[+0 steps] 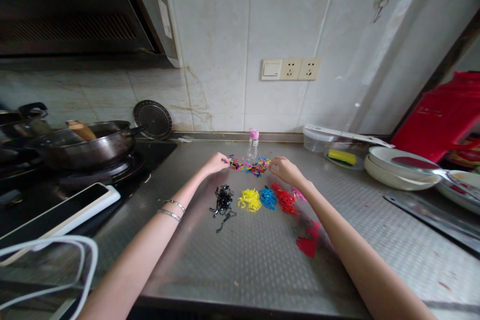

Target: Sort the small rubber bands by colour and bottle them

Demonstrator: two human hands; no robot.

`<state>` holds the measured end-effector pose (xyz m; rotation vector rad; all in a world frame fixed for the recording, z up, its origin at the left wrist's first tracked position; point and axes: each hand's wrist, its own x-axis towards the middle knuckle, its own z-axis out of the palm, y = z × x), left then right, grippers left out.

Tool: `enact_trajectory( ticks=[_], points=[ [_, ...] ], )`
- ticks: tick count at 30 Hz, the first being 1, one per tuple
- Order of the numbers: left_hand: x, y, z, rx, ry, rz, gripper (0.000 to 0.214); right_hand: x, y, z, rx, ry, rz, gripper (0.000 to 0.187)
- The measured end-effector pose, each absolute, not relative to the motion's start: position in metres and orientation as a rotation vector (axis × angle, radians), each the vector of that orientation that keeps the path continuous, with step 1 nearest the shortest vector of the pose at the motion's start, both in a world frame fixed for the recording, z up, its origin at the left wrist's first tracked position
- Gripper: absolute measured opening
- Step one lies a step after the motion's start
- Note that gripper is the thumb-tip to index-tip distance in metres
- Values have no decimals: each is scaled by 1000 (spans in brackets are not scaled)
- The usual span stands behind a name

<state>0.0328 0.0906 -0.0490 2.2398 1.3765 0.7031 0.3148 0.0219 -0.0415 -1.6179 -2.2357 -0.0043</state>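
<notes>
Small rubber bands lie on the metal counter, with a mixed-colour pile at the back. My left hand reaches the pile's left end, fingers pinched together. At its right end is my right hand, its fingers also drawn together. Whatever is between the fingertips is too small to make out. Nearer to me are single-colour heaps: black bands, yellow bands, blue bands, red bands and pink bands, partly behind my right forearm. A clear bottle with a pink cap stands behind the mixed pile.
A torn red piece lies beside my right forearm. On the left are a pan on the stove and a white device with a cable. Bowls, a yellow sponge and a knife lie right.
</notes>
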Motion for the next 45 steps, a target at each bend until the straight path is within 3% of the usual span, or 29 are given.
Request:
enact_trajectory(
  ticks=[9,15,33,45],
  points=[
    [42,81,-53,2460,1357,617,23,323,19,-20,-1353,-2434,799,17],
    [44,80,-58,2455,1403,655,22,321,15,-20,-1329,-2458,921,18],
    [37,82,-41,2249,1246,765,25,336,30,-42,-1380,-2249,666,22],
    [143,9,-31,2627,995,686,18,350,33,-44,-1654,-2098,137,27]
  ],
)
